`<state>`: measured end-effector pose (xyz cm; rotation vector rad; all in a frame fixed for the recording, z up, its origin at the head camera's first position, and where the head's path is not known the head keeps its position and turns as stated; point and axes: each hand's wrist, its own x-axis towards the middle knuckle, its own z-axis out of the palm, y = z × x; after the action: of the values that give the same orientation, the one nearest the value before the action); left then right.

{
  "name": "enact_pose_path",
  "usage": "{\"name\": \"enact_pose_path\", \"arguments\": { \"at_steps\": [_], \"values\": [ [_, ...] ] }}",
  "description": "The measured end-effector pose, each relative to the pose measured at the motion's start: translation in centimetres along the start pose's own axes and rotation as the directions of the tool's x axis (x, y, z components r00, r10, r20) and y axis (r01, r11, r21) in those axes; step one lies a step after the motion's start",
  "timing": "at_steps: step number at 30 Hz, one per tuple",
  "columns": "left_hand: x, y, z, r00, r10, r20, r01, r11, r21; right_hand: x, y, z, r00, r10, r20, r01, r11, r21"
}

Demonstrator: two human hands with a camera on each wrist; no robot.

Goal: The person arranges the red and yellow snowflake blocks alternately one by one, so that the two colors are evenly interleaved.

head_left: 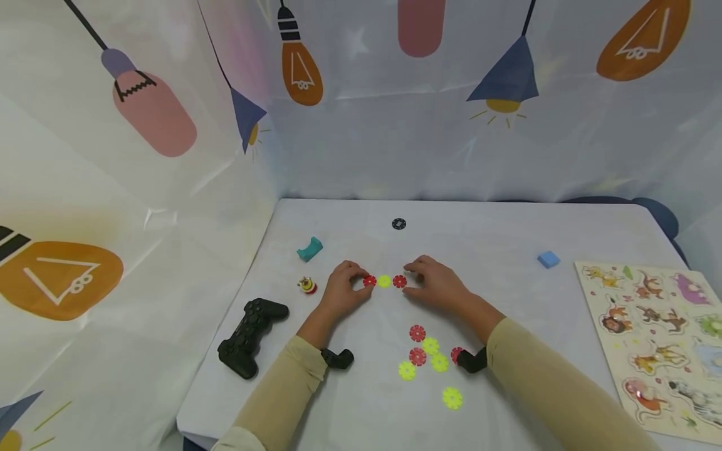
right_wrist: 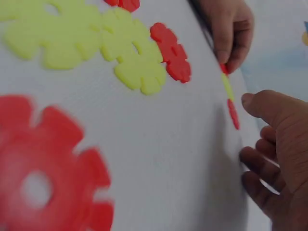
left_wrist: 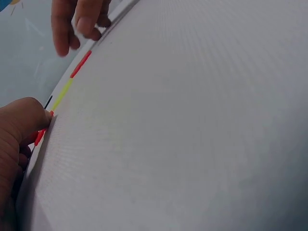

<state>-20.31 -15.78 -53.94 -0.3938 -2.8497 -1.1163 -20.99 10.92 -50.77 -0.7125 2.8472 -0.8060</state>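
Three notched flower-shaped discs lie in a row on the table: a red disc point(head_left: 369, 281) at the left, a yellow disc point(head_left: 384, 281) in the middle and another red disc point(head_left: 399, 281) at the right. My left hand point(head_left: 341, 289) pinches the left red disc between thumb and fingers; the left wrist view shows the thumb point(left_wrist: 30, 115) against it. Just beside the right red disc is my right hand point(head_left: 439, 285), thumb and fingers spread apart with nothing between them. In the right wrist view, a gap shows between that hand point(right_wrist: 284, 139) and the disc.
Nearer me lie several loose red and yellow discs point(head_left: 431, 346). A black controller point(head_left: 252, 337), a small toy figure point(head_left: 307, 285) and a teal block point(head_left: 309, 249) are at the left. A black disc point(head_left: 398, 223) lies farther back. To the right are a blue block point(head_left: 548, 259) and an animal puzzle board point(head_left: 648, 338).
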Motion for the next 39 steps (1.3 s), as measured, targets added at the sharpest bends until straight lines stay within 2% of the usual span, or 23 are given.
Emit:
{"name": "enact_pose_path", "arguments": {
  "at_steps": [4,8,12,15,20,28,35,39],
  "values": [
    [-0.1,0.1,-0.1,1.000,0.003,-0.003,-0.003,1.000,0.002,-2.8,0.0,-1.4,0.998,0.029,0.061,-0.033,0.998,0.058],
    [-0.1,-0.1,-0.1,1.000,-0.003,-0.004,0.003,1.000,0.005,-6.4,0.2,-1.6,0.993,0.023,0.115,-0.034,0.996,0.087],
    [-0.1,-0.2,-0.2,1.000,0.000,-0.012,0.000,1.000,0.000,-9.3,0.5,-0.9,0.993,-0.064,0.103,0.055,0.995,0.085],
    [0.0,-0.2,-0.3,1.000,0.001,-0.023,-0.001,1.000,0.003,-10.4,0.4,-0.4,0.987,-0.150,0.063,0.146,0.988,0.056],
    [-0.1,-0.2,-0.2,1.000,-0.006,-0.019,0.006,1.000,-0.001,-11.0,-0.2,0.5,0.979,-0.203,0.004,0.203,0.979,-0.001],
    [-0.1,-0.1,0.1,1.000,-0.024,-0.009,0.024,1.000,0.002,-11.4,-0.9,0.9,0.985,-0.167,-0.040,0.164,0.984,-0.064],
    [-0.1,0.1,0.2,1.000,-0.016,-0.013,0.016,1.000,-0.005,-11.1,-1.2,0.9,0.991,-0.128,-0.023,0.123,0.978,-0.171],
    [0.0,0.2,0.2,1.000,-0.018,-0.005,0.018,1.000,-0.003,-9.9,-0.8,0.2,0.997,-0.075,-0.017,0.073,0.989,-0.127]
  ]
}}
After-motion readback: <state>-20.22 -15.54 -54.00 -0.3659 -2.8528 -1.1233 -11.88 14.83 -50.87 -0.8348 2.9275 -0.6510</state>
